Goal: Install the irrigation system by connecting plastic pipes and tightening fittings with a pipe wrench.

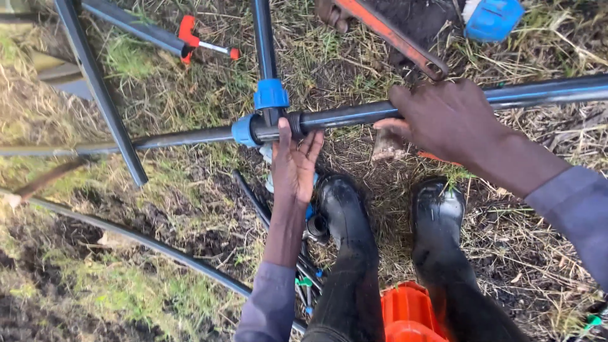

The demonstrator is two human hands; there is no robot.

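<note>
A black pipe (pixel 342 116) runs across the grass and joins a black tee fitting (pixel 271 125) with blue caps (pixel 271 94). My left hand (pixel 294 161) reaches up from below, its fingers wrapped under the fitting's threaded right end. My right hand (pixel 443 120) grips the pipe from above, a short way to the right of the fitting. Another black pipe (pixel 264 38) leaves the tee upward, and one more (pixel 177 137) continues to the left.
My two black rubber boots (pixel 345 212) stand below the pipe on muddy grass. An orange pipe wrench (pixel 392 35) and a blue object (pixel 494 18) lie beyond it. A red-handled tool (pixel 190 38) rests on a slanted pipe (pixel 101 88). An orange object (pixel 408 313) is at the bottom.
</note>
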